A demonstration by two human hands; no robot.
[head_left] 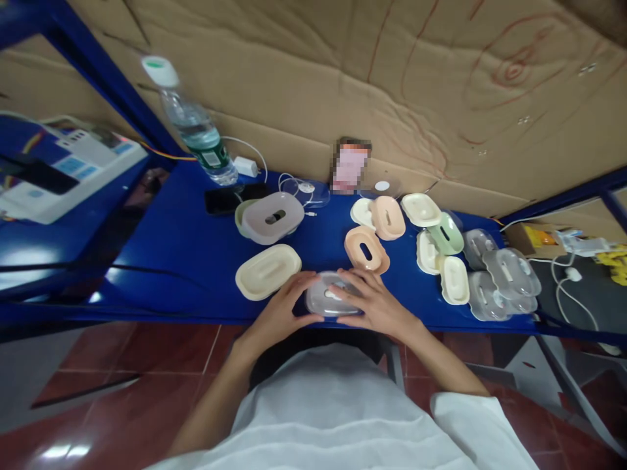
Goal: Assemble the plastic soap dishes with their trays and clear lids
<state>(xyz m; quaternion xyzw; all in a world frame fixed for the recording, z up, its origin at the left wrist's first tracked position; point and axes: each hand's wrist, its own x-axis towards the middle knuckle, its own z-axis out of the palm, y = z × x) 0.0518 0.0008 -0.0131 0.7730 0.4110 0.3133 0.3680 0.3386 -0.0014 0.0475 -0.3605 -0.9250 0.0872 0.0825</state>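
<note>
Nearest, at the front edge of a blue table (326,238), a small clear-lidded container (318,297) lies between a person's two bare hands. The left hand (279,310) is partly open, curved around one end with fingers on the far side and thumb near; the right hand (385,307) grips the other end, fingers spread over the lid, thumb along the near side. This two-ended hold seems meant to steady it and press evenly. Just beyond the left hand is a cream tray (269,271); a peach slotted piece (379,254) sits beyond the right, both within easy reach. Farther right, clear-covered containers (512,274) are clustered, perhaps to keep them together. At the back, a phone (350,166) leans against cardboard (294,78), apparently propped for viewing.
</note>
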